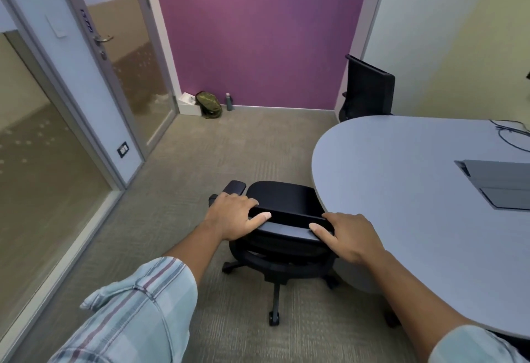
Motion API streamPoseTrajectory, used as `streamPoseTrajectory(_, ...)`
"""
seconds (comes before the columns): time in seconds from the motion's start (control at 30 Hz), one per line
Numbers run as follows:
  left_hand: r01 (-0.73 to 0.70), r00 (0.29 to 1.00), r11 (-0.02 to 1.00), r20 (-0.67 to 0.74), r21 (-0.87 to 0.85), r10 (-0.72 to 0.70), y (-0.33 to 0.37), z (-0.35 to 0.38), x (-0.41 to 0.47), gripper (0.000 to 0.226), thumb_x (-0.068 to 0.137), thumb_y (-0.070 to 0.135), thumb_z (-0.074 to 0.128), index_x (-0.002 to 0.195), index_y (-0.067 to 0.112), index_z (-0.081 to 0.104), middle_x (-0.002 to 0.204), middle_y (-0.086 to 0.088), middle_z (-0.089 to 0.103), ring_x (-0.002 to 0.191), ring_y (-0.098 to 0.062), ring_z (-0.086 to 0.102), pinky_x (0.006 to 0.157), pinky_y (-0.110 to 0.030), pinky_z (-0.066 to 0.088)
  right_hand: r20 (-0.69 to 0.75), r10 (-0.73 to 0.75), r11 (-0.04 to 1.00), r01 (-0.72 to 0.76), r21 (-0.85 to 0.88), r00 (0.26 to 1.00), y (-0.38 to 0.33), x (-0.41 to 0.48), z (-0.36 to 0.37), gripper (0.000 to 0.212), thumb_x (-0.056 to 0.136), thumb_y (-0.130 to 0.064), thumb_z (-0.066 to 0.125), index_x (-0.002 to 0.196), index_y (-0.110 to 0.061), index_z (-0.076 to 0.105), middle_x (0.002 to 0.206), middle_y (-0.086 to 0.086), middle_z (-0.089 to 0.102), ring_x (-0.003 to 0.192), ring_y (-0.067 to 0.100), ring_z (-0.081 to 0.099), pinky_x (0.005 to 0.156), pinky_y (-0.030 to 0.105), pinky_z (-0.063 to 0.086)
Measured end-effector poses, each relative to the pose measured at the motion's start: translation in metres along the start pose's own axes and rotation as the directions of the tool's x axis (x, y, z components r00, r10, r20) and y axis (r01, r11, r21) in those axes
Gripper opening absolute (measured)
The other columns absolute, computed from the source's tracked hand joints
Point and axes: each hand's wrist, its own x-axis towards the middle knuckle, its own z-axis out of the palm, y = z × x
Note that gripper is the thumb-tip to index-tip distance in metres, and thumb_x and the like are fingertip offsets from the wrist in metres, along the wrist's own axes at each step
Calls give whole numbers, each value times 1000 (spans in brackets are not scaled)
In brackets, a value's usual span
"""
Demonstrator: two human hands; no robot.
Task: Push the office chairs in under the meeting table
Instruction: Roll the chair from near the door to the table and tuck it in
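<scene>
A black office chair point(282, 196) on castors stands on the carpet just left of the rounded end of the grey meeting table point(395, 179). Its seat's right edge slips under the tabletop rim. My left hand point(233, 214) grips the left end of the chair's backrest top, fingers wrapped over it. My right hand point(348, 236) grips the right end of the same backrest top, close to the table edge. A second black office chair point(368, 90) stands at the far side of the table, its backrest upright against the wall corner.
A glass wall and door point(123, 55) run along the left. By the purple wall lie a white box point(189, 104), a green bag point(209, 104) and a bottle point(229, 102). A cable box point(499, 181) and cables point(510, 136) sit on the table. Carpet stretches ahead.
</scene>
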Motion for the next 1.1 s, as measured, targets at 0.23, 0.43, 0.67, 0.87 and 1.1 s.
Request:
streamPoseTrajectory(0.23,-61,998,998,-19,-4,61,-12,12,33,89,99,86,15,134,27,72,112,5,78,103,-19,70,94,-45,50,-36,43,999,-43,0,998,11,21,5,66,97,-89,15,86,-36,54,70,-14,56,64,7,54,72,35,46)
streamPoseTrajectory(0.43,-132,991,989,-47,-60,129,-34,16,60,90,98,87,10,121,29,75,93,12,70,87,-14,63,80,-39,40,-39,64,998,-64,-14,997,7,38,12,68,99,-85,15,89,-33,57,72,-12,57,63,8,51,76,36,45)
streamPoseTrajectory(0.67,-217,976,972,-58,-95,212,-61,18,96,54,106,74,32,97,34,67,77,19,51,72,-8,47,73,-36,32,-34,110,993,-112,-41,993,-4,60,16,84,97,-87,5,92,-27,64,71,-10,58,64,13,54,81,42,52)
streamPoseTrajectory(0.87,-276,960,955,-68,-112,270,-82,15,128,48,105,72,33,90,36,61,81,14,65,74,-8,53,73,-35,31,-58,70,997,-72,-37,996,-2,82,23,72,102,-83,12,84,-27,53,67,-11,51,59,11,50,74,41,52)
streamPoseTrajectory(1.1,-321,947,941,-33,-107,319,-107,26,156,57,105,74,28,89,32,63,81,13,66,73,-9,57,70,-36,33,-71,106,994,-108,-34,992,-11,97,27,72,103,-82,12,85,-26,54,68,-11,51,60,12,50,72,39,50)
